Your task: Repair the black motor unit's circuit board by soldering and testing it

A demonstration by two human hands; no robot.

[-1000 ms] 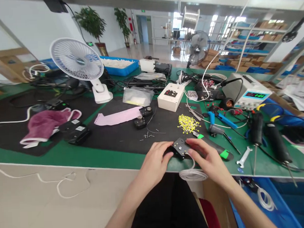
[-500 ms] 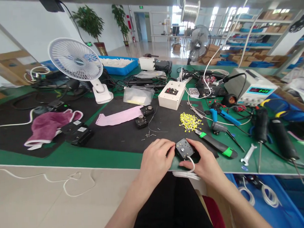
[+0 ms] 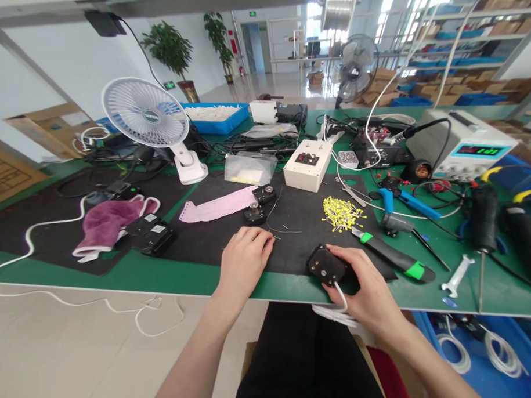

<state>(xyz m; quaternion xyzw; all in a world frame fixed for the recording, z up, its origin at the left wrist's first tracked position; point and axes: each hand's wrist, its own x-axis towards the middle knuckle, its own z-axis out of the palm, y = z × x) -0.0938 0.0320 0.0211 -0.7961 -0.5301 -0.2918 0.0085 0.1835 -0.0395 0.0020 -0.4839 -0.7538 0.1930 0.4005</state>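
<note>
Nearest you: white cable (image 3: 334,315) looped at the bench (image 3: 194,278) edge below your right hand (image 3: 368,283), its free run curving up into the black unit (image 3: 324,265). Unit sits in your right fingers, thumb on the near side, clamped on it; it is over the front strip of the bench, where the dark mat (image 3: 201,246) ends. Cannot tell if it rests or is lifted. Body blocky, corners rounded off, dark all over; the face toward you carries a round metal screw head and a few small brass-toned spots.

Your left hand (image 3: 242,261) is well apart from it, fingertips bunched at small metal pins (image 3: 276,238); whether they grip one, you cannot tell from here. Farther: yellow-tipped pieces (image 3: 342,214) in a heap, then a white box (image 3: 307,169).
</note>
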